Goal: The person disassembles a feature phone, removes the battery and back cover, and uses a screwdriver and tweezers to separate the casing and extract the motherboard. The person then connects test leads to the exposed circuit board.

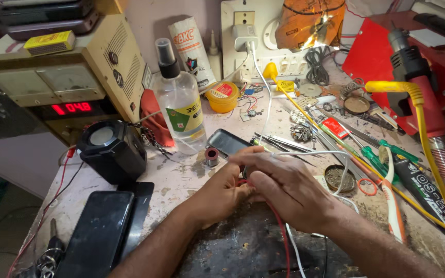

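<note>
Both of my hands meet at the middle of the workbench. My left hand [221, 191] curls around something small that my right hand [284, 185] covers from above; I cannot tell what the object is. A red wire [283, 238] runs from under the hands toward me, with a white wire [295, 251] beside it. Just beyond the fingers lies a small dark phone [226, 141], and a small red spool [212, 155] stands to its left.
A clear spray bottle [180, 100] and a yellow tin [223, 96] stand behind. A power supply with a red display [73, 108] and a black speaker [112, 150] are at left, a black phone [99, 234] at near left. Tweezers, screwdrivers [387, 154] and a red hot-air tool [428, 103] crowd the right.
</note>
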